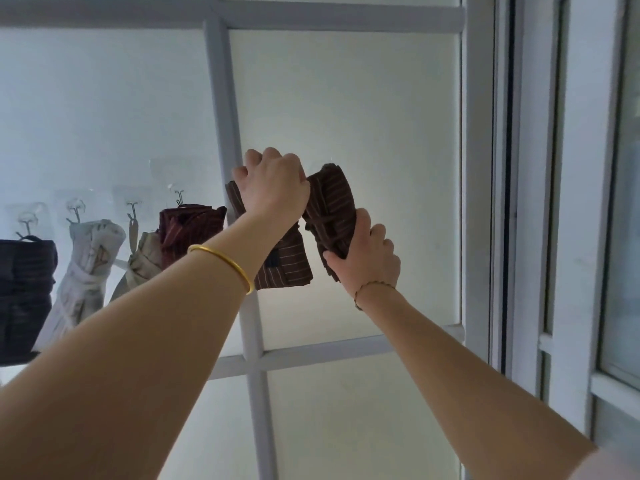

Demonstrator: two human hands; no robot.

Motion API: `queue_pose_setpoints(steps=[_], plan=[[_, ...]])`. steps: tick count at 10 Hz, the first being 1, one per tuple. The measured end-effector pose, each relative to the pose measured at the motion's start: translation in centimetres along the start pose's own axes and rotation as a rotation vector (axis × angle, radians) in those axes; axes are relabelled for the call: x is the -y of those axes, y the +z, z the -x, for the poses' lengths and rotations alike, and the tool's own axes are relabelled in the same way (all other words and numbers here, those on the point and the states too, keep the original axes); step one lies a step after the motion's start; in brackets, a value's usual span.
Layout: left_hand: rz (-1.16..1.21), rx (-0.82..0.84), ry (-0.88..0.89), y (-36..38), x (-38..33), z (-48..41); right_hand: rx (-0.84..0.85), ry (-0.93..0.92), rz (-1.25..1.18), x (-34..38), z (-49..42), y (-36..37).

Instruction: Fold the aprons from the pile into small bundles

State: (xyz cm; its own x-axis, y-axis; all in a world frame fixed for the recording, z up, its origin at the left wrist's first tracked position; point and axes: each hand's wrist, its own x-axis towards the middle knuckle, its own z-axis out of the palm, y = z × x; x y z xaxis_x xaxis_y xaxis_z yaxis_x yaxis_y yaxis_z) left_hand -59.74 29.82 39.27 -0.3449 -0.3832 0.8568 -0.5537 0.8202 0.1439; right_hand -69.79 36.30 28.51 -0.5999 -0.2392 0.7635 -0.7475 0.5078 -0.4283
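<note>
- Head view, left of frame: four hung bundles (pixel 190 230) dangled from hooks (pixel 133 209), seemingly finished.
- Centre: left hand (pixel 273 188) gripped the brown striped bundle (pixel 284 265); right hand (pixel 363 258) clutched the tied bundle (pixel 329 206) just beside it.
- No pile showed, so the remainder was unclear.

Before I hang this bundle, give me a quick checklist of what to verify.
1. Right hand grip on the tied bundle: ok, fingers curl round its lower end.
2. Straps round that bundle: ok, crossed over it.
3. Left hand grip: cannot tell. Fingers are curled above the second brown bundle, but what they hold is hidden.
4. Free hook here: cannot tell, hidden by the hand.
5. Hung bundles at left: ok, on their hooks.
</note>
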Motion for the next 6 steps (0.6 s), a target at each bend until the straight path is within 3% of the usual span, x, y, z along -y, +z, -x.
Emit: queue_pose_setpoints(steps=[4,6], plan=[[-0.055,0.020,0.112,0.0,1.2,1.3,0.098,0.076,-0.079,0.7,2.9,1.8],[0.145,-0.064,0.060,-0.3,2.9,2.2,0.094,0.081,-0.086,0.2,3.5,0.6]])
